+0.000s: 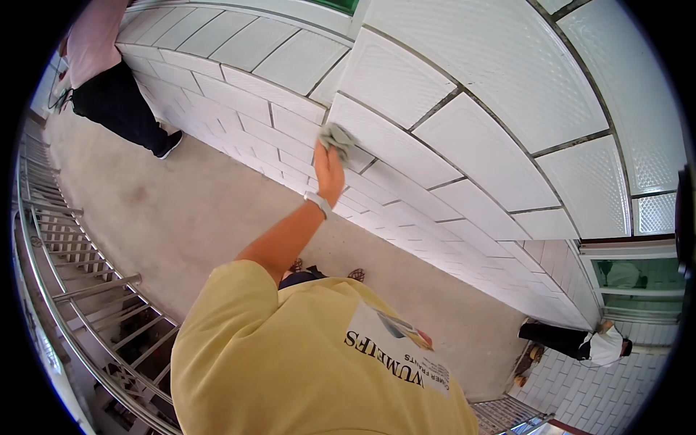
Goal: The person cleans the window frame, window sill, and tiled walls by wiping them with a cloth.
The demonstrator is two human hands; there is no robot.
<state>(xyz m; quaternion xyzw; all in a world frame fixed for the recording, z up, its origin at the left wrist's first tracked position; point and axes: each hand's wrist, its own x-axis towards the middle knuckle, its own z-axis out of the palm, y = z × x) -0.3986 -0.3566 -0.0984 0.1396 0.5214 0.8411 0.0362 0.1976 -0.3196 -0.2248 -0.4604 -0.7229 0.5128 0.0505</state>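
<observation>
My left hand (330, 172) reaches up from the left side of my body, with a light band on its wrist. Its fingers press a crumpled grey-green cloth (336, 136) against the white tiled wall (391, 76), near the corner where two wall faces meet. Dark joint lines run between the tiles around the cloth. My right hand is not in view.
A person in pink (94, 47) stands at the upper left; another in white (606, 346) is at the lower right. A metal railing (72, 304) borders the concrete floor (174, 210) on the left. A window (631, 279) is at the right.
</observation>
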